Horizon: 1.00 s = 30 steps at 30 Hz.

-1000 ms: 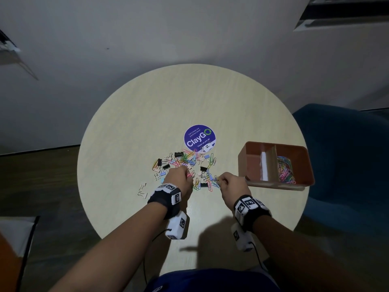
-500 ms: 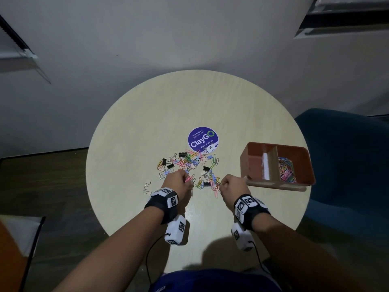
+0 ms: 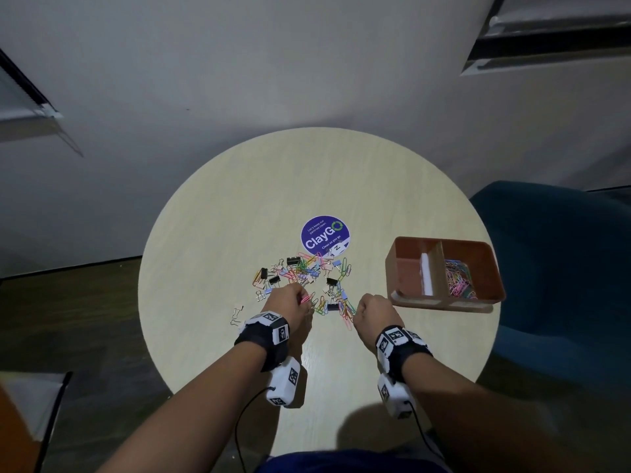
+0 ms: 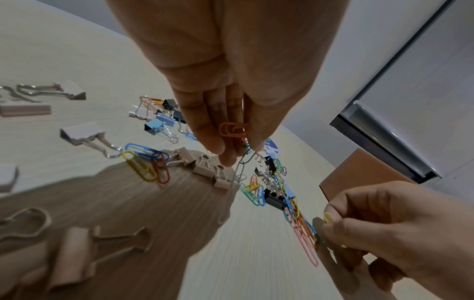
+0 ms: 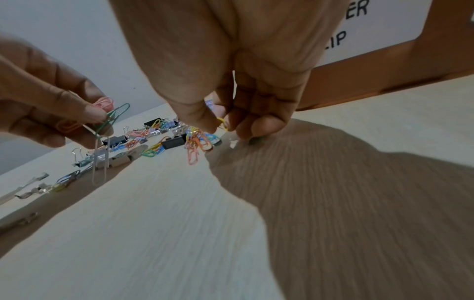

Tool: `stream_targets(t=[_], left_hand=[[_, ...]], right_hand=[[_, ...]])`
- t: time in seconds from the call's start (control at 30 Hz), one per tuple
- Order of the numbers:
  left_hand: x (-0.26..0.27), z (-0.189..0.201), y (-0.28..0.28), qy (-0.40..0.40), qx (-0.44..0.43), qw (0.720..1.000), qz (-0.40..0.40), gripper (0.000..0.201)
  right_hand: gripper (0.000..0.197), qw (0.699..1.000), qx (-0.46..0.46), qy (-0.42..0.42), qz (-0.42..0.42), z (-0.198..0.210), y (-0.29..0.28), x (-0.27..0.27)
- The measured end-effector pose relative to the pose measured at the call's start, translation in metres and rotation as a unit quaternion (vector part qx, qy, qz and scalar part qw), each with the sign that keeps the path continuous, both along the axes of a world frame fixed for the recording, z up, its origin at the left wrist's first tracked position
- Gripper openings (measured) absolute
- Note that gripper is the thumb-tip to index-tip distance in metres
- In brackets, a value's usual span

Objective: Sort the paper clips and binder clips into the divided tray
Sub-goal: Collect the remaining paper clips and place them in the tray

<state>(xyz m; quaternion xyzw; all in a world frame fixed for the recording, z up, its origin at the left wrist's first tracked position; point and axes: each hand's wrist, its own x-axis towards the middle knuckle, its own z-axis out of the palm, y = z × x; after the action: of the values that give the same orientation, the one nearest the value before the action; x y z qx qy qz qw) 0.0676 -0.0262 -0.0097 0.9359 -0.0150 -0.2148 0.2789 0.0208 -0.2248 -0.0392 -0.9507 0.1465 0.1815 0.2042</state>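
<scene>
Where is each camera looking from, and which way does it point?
Head: on the person's head, looking down at the round table; both forearms show.
Left wrist: low, along the left hand pinching paper clips.
Right wrist: low, along the right hand pinching a yellow clip.
Shared: the clip pile and orange tray.

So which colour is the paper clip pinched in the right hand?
Yellow paper clip, pinched by the right hand; the right wrist view shows it best.
</scene>
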Motion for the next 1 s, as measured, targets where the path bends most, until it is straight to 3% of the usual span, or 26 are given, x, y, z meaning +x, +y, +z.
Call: stream_targets(t=[0.27, 0.5, 0.7, 0.83, 0.93, 1.0], left_hand=[[-0.003, 0.0, 0.002, 0.009, -0.011, 1.0, 0.004, 0.005], [-0.001, -0.002, 0.004, 0.006, -0.014, 1.0, -0.004, 0.028], [-0.004, 0.001, -0.001, 0.0, -0.006, 1.0, 0.003, 0.026], [-0.005, -0.003, 0.0, 0.011, -0.003, 1.0, 0.012, 0.023], [-0.005, -0.004, -0.002, 0.017, -0.007, 1.0, 0.014, 0.024], [-0.005, -0.003, -0.005, 0.02, -0.019, 0.999, 0.019, 0.027]], right_hand=[[0.023, 1.0, 0.007, 0.015, 0.01, -0.006, 0.007, 0.002], [0.018, 0.998, -0.023, 0.042, 0.037, -0.001, 0.007, 0.0], [0.011, 1.0, 0.004, 0.018, 0.022, 0.002, 0.004, -0.004], [0.012, 0.989, 0.129, -0.039, -0.056, 0.002, -0.004, -0.009], [0.025, 0.951, 0.28, -0.052, -0.123, -0.001, -0.006, -0.011], [0.024, 0.923, 0.35, -0.044, -0.153, 0.003, -0.007, -0.012]])
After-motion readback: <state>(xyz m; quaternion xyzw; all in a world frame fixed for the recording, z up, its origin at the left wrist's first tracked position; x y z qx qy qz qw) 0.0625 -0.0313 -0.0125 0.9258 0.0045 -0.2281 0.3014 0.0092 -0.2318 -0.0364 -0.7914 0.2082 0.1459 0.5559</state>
